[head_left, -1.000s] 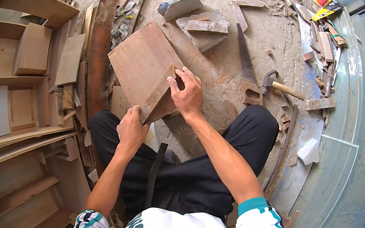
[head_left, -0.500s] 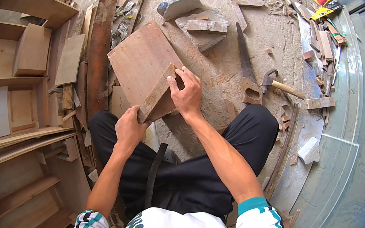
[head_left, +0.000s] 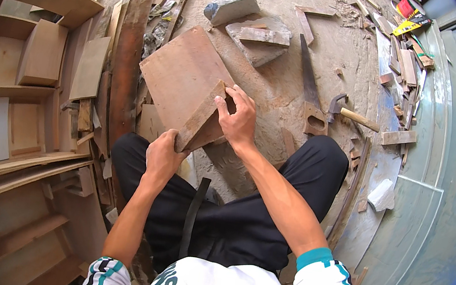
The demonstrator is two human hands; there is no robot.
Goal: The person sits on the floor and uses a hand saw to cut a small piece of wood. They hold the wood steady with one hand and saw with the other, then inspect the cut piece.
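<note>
Between my knees a wooden box (head_left: pixel 186 68) is held tilted, its broad flat panel facing up and away from me. A narrow wooden strip (head_left: pixel 201 116) runs along its near edge. My left hand (head_left: pixel 163 150) grips the lower left end of that strip, thumb on top. At the upper right end my right hand (head_left: pixel 237 114) is closed round the edge, fingers curled over the corner. The box's underside and some of my fingertips are hidden. To the right lie a handsaw (head_left: pixel 309 90) and a claw hammer (head_left: pixel 353 113) on the ground.
Grey stone blocks (head_left: pixel 231 7) and a wooden L-shaped square (head_left: pixel 306 21) lie beyond the box. Wooden cabinet frames (head_left: pixel 44 53) and long planks (head_left: pixel 130 57) crowd the left. Glass sheets (head_left: pixel 404 228) and wood scraps (head_left: pixel 407 69) line the right, with a white lump (head_left: pixel 382 195) nearby.
The view has shifted slightly. Both hands keep the same grip on the box, and its tilt looks nearly unchanged.
</note>
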